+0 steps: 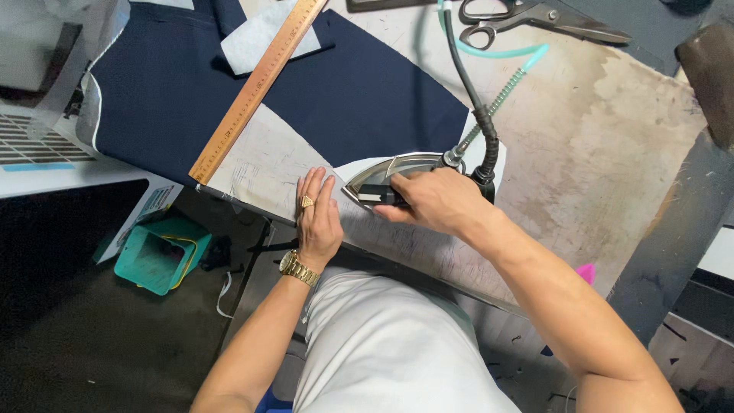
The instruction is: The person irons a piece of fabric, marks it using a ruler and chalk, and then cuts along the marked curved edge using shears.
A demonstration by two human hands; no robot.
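— What is each hand doing?

— The right hand (pixel 436 200) is clenched round the dark handle of a polished metal steam iron (pixel 397 174), a pointed, boat-shaped thing whose tip aims left. The iron sits on a pale grey sheet of paper-like pattern material (pixel 264 164) near the front edge of the worktop (pixel 612 130). The left hand (pixel 317 218) lies flat and released, fingers together, pressing that sheet just left of the iron's tip; it wears a gold ring and a gold metal watch (pixel 298 268).

— What runs off the iron?

— A thick black rubbery cable (pixel 468 84) rises from its rear towards the far side, with a thin coiled metal spring and a translucent teal hose (pixel 505 52) beside it.

— And the surface itself?

— The worktop has a worn, blotchy beige cover. Far left on it lies smooth dark navy cloth (pixel 359 92), with the pale sheet overlapping its near edge. A long wooden ruler (pixel 256 88) lies slanted across both. Steel scissors (pixel 535 17) with dark handles rest at the far edge.

— Anything below?

— On the dark floor at the left stands a teal plastic box (pixel 157 256), square and open-topped.
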